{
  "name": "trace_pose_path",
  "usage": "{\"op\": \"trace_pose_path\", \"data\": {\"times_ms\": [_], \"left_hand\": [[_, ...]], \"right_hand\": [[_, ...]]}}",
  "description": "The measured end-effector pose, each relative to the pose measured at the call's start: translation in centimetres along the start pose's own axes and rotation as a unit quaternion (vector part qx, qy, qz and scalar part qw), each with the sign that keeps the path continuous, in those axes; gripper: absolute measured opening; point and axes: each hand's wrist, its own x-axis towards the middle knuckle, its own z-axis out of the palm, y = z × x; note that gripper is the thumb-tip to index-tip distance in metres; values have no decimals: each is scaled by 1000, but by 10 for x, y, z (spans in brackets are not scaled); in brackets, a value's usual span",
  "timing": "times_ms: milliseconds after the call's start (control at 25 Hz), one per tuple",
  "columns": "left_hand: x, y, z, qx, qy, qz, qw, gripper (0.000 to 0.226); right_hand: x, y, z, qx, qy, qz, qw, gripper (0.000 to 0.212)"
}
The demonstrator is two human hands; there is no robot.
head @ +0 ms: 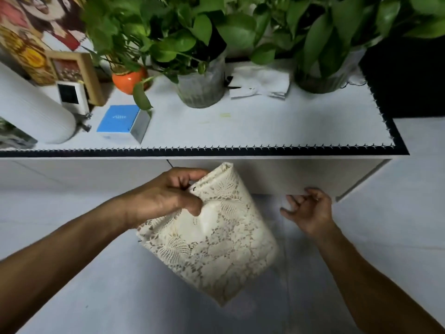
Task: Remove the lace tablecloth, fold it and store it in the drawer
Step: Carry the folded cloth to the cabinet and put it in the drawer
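Note:
The cream lace tablecloth is folded into a thick rectangle and hangs in the air in front of the white cabinet. My left hand grips its upper left edge, thumb on top of the lace. My right hand is to the right of the cloth, apart from it, fingers loosely curled just below the bottom edge of the cabinet's front panel. No drawer opening shows.
On the cabinet top lies a white cover with a dark stitched border. On it stand an orange pot, two glass vases of green plants, a blue box, a white roll, a picture frame and a white folded cloth.

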Motion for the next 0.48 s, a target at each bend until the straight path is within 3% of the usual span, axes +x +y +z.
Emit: {"op": "trace_pose_path", "data": {"times_ms": [160,200,280,320,400,480], "left_hand": [[-5,23,-8,8,-62,41,997,51],[-5,29,-13,3,-69,53,996,51],[-3,41,-23,-10,-50,79,996,51],[-1,47,-29,-16,-25,89,996,51],[8,52,-38,-43,42,107,992,49],[21,49,-40,-115,112,108,981,43]], "right_hand": [[-43,6,-11,-108,26,96,989,12],[-64,9,-16,-209,24,128,969,17],[-120,3,-37,-439,-31,125,889,19],[-144,-4,-39,-487,-73,76,867,17],[-181,-27,-30,-441,-106,-92,886,22],[-202,-49,-9,-383,-50,-298,873,25]]}}
